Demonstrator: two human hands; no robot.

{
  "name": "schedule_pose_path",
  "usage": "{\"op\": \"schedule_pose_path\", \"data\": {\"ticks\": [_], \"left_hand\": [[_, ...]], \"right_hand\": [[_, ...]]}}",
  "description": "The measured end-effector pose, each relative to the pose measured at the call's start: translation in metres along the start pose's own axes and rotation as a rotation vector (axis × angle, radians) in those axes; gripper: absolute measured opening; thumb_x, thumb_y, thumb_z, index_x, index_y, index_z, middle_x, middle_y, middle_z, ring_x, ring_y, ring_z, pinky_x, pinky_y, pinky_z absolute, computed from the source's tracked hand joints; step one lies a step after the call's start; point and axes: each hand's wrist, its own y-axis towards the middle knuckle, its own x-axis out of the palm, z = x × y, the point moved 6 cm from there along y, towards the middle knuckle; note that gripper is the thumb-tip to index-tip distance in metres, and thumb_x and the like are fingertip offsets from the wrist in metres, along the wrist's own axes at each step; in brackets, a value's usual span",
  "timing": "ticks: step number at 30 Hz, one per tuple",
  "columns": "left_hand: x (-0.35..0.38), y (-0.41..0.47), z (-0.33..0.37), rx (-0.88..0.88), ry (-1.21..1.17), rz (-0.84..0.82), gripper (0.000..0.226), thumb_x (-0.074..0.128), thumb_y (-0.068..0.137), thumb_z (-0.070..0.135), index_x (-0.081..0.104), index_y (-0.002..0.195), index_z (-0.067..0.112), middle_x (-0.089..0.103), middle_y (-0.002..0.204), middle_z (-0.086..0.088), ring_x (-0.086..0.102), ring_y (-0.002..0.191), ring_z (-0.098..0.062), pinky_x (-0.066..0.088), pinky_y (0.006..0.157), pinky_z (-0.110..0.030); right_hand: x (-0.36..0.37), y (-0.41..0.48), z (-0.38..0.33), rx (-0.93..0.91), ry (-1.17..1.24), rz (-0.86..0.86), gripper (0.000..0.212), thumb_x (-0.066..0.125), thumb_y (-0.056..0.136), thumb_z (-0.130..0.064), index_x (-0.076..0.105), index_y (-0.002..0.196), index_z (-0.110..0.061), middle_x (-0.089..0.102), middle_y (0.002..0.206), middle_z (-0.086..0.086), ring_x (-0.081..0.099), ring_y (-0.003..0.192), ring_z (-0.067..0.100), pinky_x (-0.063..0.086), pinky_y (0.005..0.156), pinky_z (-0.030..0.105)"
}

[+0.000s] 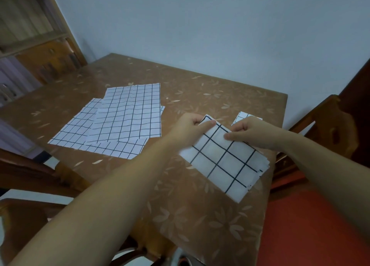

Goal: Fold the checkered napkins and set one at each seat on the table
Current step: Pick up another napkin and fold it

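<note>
Two hands on one folded checkered napkin (224, 161) right now: the left hand (192, 129) pinches its far corner between the thumb and curled fingers, and the right hand (254, 133) pinches the top edge just beside it, at about 3 o'clock from the left. The napkin is a thick, many-layered rectangle, held tilted over the brown leaf-patterned table (200, 215) near its right edge; honestly can't tell if the near end touches the tabletop. Off at 9 o'clock from the hands, a few unfolded napkins (124, 121) lie flat and overlapping around the middle of the table. Peeking out just past the right hand, roughly 12 o'clock from it, is a bit of another small checkered napkin (243, 115) lying on the table. A wooden chair (328, 129) sits at 3 o'clock beside the table.
</note>
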Motion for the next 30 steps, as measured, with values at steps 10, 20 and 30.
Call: {"op": "schedule_pose_path", "data": {"ticks": [10, 20, 30], "left_hand": [[-0.033, -0.011, -0.025, 0.021, -0.051, 0.295, 0.048, 0.061, 0.093, 0.029, 0.034, 0.062, 0.005, 0.023, 0.059, -0.002, 0.025, 0.053, -0.014, 0.019, 0.05, -0.028], [-0.042, -0.044, -0.063, -0.156, -0.132, 0.535, 0.051, 0.06, 0.091, 0.04, 0.026, 0.06, 0.018, 0.019, 0.056, 0.001, 0.022, 0.058, -0.02, 0.018, 0.054, -0.03], [-0.016, -0.145, -0.141, -0.642, -0.513, 0.049, 0.026, 0.069, 0.088, 0.012, 0.064, 0.114, 0.013, 0.076, 0.094, -0.003, 0.073, 0.074, -0.015, 0.058, 0.061, -0.027]], "right_hand": [[-0.004, -0.008, 0.041, 0.161, 0.45, 0.129, 0.011, 0.066, 0.088, -0.015, 0.076, 0.086, -0.01, 0.069, 0.094, 0.024, 0.065, 0.081, 0.023, 0.054, 0.077, 0.032], [0.036, -0.005, 0.035, 0.213, 0.782, 0.131, 0.01, 0.058, 0.092, -0.004, 0.067, 0.097, -0.005, 0.072, 0.077, 0.005, 0.068, 0.061, 0.011, 0.057, 0.056, 0.025], [0.116, 0.003, 0.049, 0.337, 0.572, 0.165, 0.018, 0.059, 0.094, -0.015, 0.065, 0.107, -0.004, 0.067, 0.091, 0.009, 0.063, 0.072, 0.019, 0.055, 0.058, 0.024]]}}
